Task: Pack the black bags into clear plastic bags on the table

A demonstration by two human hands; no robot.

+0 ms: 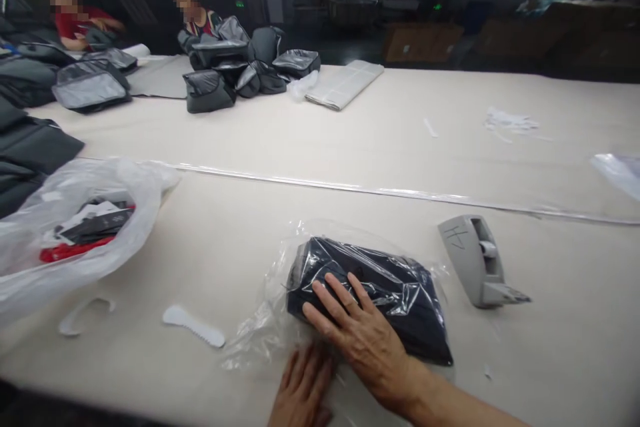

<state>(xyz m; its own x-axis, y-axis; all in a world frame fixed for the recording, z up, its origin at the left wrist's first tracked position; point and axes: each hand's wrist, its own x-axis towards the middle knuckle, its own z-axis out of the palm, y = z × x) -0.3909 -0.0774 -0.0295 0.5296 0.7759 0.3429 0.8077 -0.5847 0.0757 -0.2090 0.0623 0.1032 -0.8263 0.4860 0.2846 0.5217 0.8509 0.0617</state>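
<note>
A dark folded fabric bag (400, 280) lies inside a clear plastic bag (260, 320) on the table in front of me. My right hand (367, 343) rests on top of it with the fingers spread, pressing on the film. Just below and to the left is my left hand (303, 383), its fingers stretched out over the near edge of the plastic; its thumb is partly hidden. To the right stands a grey tape dispenser (473, 260) with a dark mark on its side. A white strip with a toothed edge (193, 325) lies left of the plastic.
A white sack (145, 240) at the left holds dark, white and red pieces. A curved white strip (85, 313) lies near it. Dark bags (210, 90) are piled across the table, beside a folded grey sheet (345, 83). Paper scraps (510, 121) lie far right. Two people sit beyond.
</note>
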